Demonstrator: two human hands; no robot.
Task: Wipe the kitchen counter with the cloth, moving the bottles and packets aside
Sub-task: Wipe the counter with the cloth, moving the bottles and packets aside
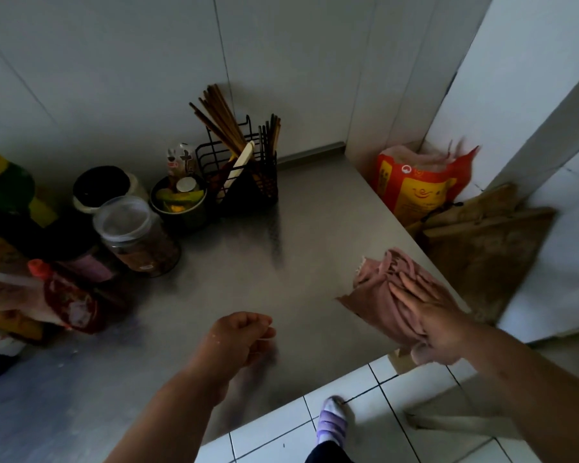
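A crumpled pink cloth [378, 295] lies on the steel counter [248, 279] at its right front corner. My right hand [432, 315] presses flat on the cloth, fingers spread, with the thumb below the counter's edge. My left hand [241, 335] hovers just above the counter's middle front, fingers curled into a loose fist, holding nothing. Bottles, jars and packets crowd the left side: a dark bottle with a yellow cap [4, 192], a clear-lidded jar [137, 235], a black-lidded jar [101, 187] and a red packet [71, 302].
A black wire rack of chopsticks [244, 168] and a small steel bowl [179, 200] stand at the back against the tiled wall. Beyond the counter's right edge stands an orange sack [418, 185] and wooden boards [485, 248]. White floor tiles and my slippered foot [333, 419] show below.
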